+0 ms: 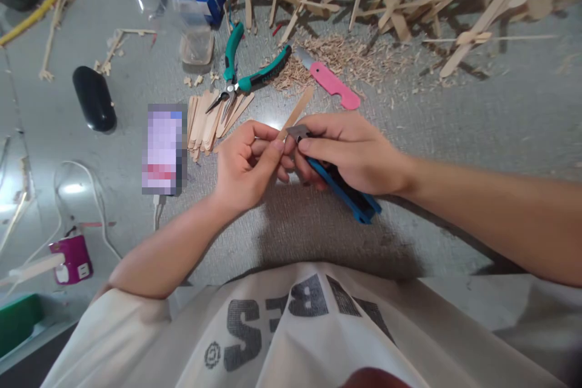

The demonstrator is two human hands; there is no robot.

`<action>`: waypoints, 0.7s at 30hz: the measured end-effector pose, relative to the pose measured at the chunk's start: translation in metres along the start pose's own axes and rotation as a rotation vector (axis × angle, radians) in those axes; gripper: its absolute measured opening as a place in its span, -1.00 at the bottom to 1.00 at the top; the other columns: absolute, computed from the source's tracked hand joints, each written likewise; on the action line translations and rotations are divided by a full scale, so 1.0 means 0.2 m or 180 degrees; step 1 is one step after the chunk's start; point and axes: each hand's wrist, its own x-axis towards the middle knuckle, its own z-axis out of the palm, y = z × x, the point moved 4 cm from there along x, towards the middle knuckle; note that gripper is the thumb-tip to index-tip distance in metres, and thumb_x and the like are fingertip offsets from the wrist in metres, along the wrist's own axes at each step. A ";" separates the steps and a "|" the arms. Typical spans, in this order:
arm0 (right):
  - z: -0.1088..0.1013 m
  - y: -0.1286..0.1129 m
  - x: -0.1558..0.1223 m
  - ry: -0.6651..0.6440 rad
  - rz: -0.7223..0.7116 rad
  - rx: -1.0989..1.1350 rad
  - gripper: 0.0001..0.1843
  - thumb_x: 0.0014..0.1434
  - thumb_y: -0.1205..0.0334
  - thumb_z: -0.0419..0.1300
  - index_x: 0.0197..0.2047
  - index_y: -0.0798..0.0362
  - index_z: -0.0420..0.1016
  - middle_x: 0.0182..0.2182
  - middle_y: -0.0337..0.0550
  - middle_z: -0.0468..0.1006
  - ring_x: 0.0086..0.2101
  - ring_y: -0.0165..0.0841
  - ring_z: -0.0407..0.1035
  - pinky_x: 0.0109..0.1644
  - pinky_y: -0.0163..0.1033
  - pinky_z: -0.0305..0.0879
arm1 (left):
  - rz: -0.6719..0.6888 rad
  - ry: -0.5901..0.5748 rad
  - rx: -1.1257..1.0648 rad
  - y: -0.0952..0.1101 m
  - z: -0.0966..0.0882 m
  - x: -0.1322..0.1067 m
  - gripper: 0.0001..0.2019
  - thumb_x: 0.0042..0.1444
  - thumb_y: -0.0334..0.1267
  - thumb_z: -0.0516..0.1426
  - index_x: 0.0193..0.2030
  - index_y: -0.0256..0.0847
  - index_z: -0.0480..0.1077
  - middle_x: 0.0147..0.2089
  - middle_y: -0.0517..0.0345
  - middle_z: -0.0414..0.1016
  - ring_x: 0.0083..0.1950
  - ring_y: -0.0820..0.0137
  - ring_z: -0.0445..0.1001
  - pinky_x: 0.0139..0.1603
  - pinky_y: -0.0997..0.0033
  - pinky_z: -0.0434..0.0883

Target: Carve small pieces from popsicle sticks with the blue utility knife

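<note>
The left hand (254,163) is pinching a flat wooden craft stick (297,108) near its lower end, thumb against fingers, while the right hand (354,151) is gripping a blue-and-black utility knife (364,209), its fingers curling round the handle and its thumb lying close behind the grey blade (297,131). The blade is sitting at the stick's edge, though whether it is actually touching is too small to tell. The stick is showing between the two hands, above the desk (454,127), its rounded free end slanting up toward a pink-handled knife (336,86) and a scatter of wood slivers (377,60). To the left, green-handled pliers (231,88) are resting partly over a bundle of craft sticks (203,124). The held stick is probably feeling very light and fairly stiff, its dry wood offering decent grip but risking a split along the grain under hard twisting. Its flat faces are offering the best hold, close to the blade for support, with skin well clear of the edge.
</note>
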 end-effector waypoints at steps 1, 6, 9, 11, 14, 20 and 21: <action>0.00 0.00 0.00 0.0026 0.0001 -0.0036 -0.78 0.35 0.40 0.25 -0.36 0.01 0.49 -0.58 -0.30 0.52 -0.60 -0.46 0.33 -0.58 -0.38 0.31 | -0.0007 0.0007 0.0017 0.00 0.00 0.00 -0.41 0.21 0.44 0.40 -0.20 -0.08 0.44 -0.45 0.18 0.70 -0.57 0.35 0.60 -0.57 0.37 0.51; 0.00 0.01 -0.01 0.0144 0.0010 -0.0136 -0.80 0.36 0.42 0.24 -0.31 0.00 0.50 -0.57 -0.30 0.52 -0.59 -0.45 0.35 -0.57 -0.36 0.30 | -0.0005 0.0078 -0.0018 -0.01 0.00 0.00 -0.42 0.22 0.40 0.42 -0.19 -0.08 0.43 -0.44 0.18 0.70 -0.56 0.35 0.63 -0.57 0.39 0.51; 0.01 0.00 -0.01 0.0181 0.0021 -0.0187 -0.74 0.38 0.43 0.24 -0.36 -0.01 0.46 -0.57 -0.30 0.50 -0.60 -0.45 0.35 -0.57 -0.34 0.28 | -0.0025 0.0070 -0.0021 -0.01 0.00 0.00 -0.42 0.22 0.39 0.42 -0.19 -0.08 0.42 -0.44 0.17 0.71 -0.55 0.35 0.64 -0.54 0.39 0.54; 0.01 0.00 -0.01 0.0202 0.0051 -0.0230 -0.71 0.40 0.41 0.26 -0.38 -0.01 0.44 -0.57 -0.30 0.50 -0.60 -0.45 0.34 -0.56 -0.33 0.28 | -0.0070 0.0081 0.0010 -0.01 0.00 0.00 -0.41 0.21 0.42 0.41 -0.19 -0.08 0.41 -0.44 0.16 0.72 -0.54 0.34 0.64 -0.53 0.38 0.55; 0.00 0.00 -0.01 0.0226 0.0131 -0.0232 -0.72 0.41 0.37 0.30 -0.37 -0.01 0.46 -0.56 -0.29 0.52 -0.61 -0.46 0.34 -0.58 -0.33 0.26 | -0.0117 0.0062 0.0015 -0.02 0.00 -0.01 -0.40 0.21 0.42 0.41 -0.19 -0.08 0.40 -0.42 0.14 0.72 -0.52 0.33 0.66 -0.52 0.37 0.56; -0.01 0.01 -0.01 0.0242 0.0154 -0.0161 -0.74 0.39 0.37 0.33 -0.37 0.00 0.49 -0.56 -0.29 0.55 -0.63 -0.46 0.36 -0.59 -0.34 0.27 | -0.0068 0.0047 0.0048 -0.03 0.00 -0.01 -0.42 0.26 0.39 0.39 -0.16 -0.09 0.39 -0.39 0.14 0.73 -0.50 0.37 0.66 -0.52 0.42 0.54; -0.01 0.01 -0.01 0.0240 0.0137 -0.0123 -0.73 0.38 0.39 0.32 -0.38 0.00 0.49 -0.57 -0.29 0.55 -0.64 -0.46 0.36 -0.59 -0.34 0.27 | -0.0044 0.0037 0.0049 -0.03 0.00 -0.01 -0.42 0.26 0.40 0.39 -0.16 -0.09 0.38 -0.39 0.15 0.73 -0.51 0.38 0.66 -0.52 0.43 0.54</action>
